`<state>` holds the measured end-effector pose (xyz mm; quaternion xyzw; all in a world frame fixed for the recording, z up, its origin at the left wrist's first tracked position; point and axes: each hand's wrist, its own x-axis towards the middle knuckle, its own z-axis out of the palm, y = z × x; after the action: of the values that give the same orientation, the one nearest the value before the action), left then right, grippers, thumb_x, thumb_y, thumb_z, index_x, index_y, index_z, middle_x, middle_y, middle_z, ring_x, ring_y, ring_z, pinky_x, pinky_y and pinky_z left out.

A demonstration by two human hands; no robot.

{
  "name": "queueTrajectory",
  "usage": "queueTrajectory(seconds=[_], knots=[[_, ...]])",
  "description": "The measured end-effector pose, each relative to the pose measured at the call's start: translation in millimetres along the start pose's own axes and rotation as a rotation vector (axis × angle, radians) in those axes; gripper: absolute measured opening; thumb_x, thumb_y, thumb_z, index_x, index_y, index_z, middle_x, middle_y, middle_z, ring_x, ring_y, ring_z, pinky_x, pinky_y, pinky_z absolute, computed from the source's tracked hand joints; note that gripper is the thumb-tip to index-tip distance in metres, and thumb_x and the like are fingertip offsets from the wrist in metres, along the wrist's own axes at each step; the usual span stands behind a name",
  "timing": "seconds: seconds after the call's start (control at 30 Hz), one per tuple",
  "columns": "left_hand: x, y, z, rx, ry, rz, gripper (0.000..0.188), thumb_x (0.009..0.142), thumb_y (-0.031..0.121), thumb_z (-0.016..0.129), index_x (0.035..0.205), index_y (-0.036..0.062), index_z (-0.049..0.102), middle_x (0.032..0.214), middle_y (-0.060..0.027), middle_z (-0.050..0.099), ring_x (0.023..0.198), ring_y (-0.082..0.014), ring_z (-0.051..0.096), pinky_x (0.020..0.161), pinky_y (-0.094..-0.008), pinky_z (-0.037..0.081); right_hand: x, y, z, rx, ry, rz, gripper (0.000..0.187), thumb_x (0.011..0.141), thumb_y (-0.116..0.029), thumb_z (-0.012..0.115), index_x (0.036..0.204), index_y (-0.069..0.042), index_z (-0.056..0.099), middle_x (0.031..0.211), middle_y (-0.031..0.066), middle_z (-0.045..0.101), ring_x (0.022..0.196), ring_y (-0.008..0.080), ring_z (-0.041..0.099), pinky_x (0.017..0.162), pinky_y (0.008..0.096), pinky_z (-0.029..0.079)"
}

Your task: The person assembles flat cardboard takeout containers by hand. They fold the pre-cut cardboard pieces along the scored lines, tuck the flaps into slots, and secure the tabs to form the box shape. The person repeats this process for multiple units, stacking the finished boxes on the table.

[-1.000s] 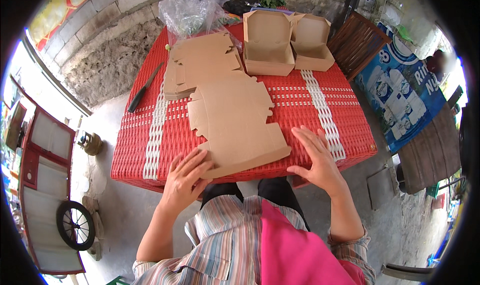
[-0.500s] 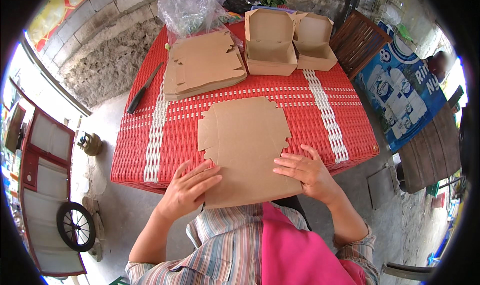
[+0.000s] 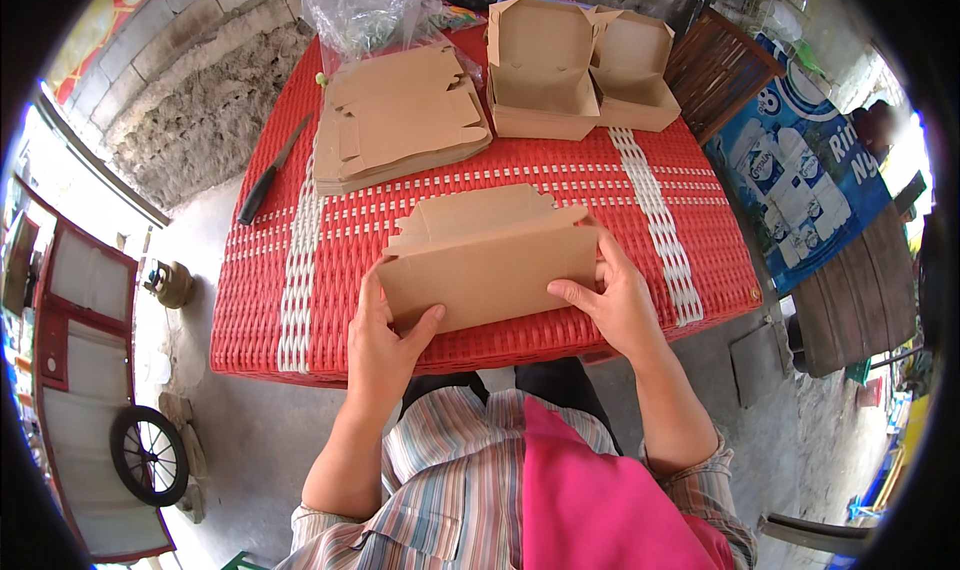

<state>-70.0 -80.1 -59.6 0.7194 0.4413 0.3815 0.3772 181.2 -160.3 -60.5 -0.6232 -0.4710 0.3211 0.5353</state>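
Note:
A brown cardboard box blank [image 3: 490, 275], partly folded, stands between my hands near the table's front edge. Its near panel is raised toward me, and a notched flap rises behind it. My left hand [image 3: 385, 325] grips the left end, thumb on the near face and fingers mostly hidden behind. On the right end, my right hand [image 3: 610, 290] holds it the same way, its thumb pressed to the front. Beyond it lies a stack of flat box blanks [image 3: 405, 110]. Two groups of folded boxes with raised lids, a larger box [image 3: 545, 110] and a smaller box [image 3: 635, 100], stand at the far right.
The table [image 3: 560, 320] has a red and white woven top. A knife [image 3: 270, 175] with a black handle lies at its left edge. Clear plastic bags [image 3: 365, 15] sit at the back. A wooden chair [image 3: 715, 75] and a blue banner [image 3: 795, 170] are to the right.
The blank was flat with my hands resting on it, fingers spread. Now it is folded up, moved a little away from my body, and both hands grip its ends.

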Motion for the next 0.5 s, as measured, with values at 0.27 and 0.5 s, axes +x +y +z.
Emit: queueTrajectory(seconds=[0.27,0.5], knots=[[2,-3,10,-0.03,0.063,-0.012,0.086,0.083,0.004,0.075,0.152,0.0106,0.024,0.098,-0.0188,0.072,0.096,-0.0303,0.071,0.083,-0.0373,0.054,-1,-4,5,-0.147,0.0,-0.021,0.088,0.085,-0.009,0.076,0.156,-0.017,0.025,0.107,0.0195,0.07,0.098,0.0261,0.067,0.092,0.0364,0.047],[-3,-6,6,0.129,-0.002,-0.003,0.086,0.082,0.011,0.078,0.152,0.0098,0.028,0.114,-0.0169,0.068,0.103,-0.0321,0.068,0.092,-0.0417,0.046,-18,-3,4,-0.16,0.012,0.049,0.093,0.082,-0.008,0.078,0.157,-0.023,0.025,0.127,0.017,0.06,0.104,0.029,0.056,0.099,0.0422,0.042]])
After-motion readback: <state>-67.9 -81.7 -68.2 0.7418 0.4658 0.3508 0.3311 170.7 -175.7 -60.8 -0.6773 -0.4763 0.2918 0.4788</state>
